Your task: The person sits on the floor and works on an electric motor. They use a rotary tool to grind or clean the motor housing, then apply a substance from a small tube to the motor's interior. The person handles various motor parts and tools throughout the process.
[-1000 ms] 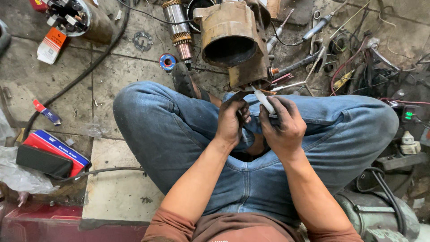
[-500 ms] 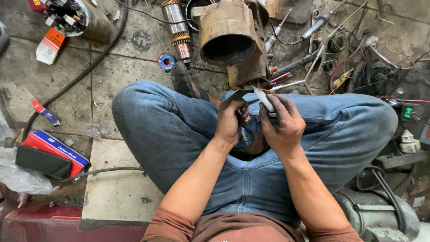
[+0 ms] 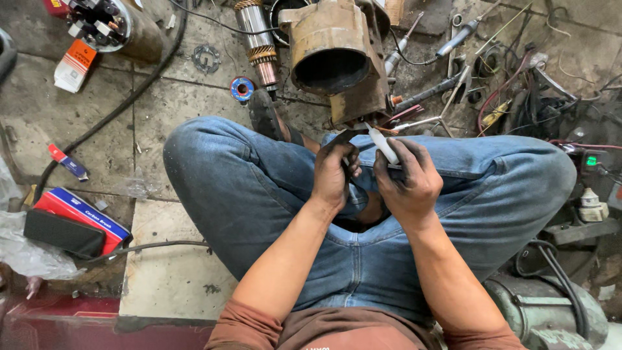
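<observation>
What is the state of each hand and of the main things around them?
left hand: closed on a small dark part
right hand: gripping a white-handled tool
rusty motor housing: lying on its side, open end facing the camera
red and blue box: closed, flat on floor

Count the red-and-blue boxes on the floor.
1: a red-and-blue box lies at the left edge on the tiled floor, partly under a black pouch. More could be hidden in the clutter at the top right.

White-handled tool (image 3: pixel 382 144) tilted, gripped above crossed legs.
</observation>
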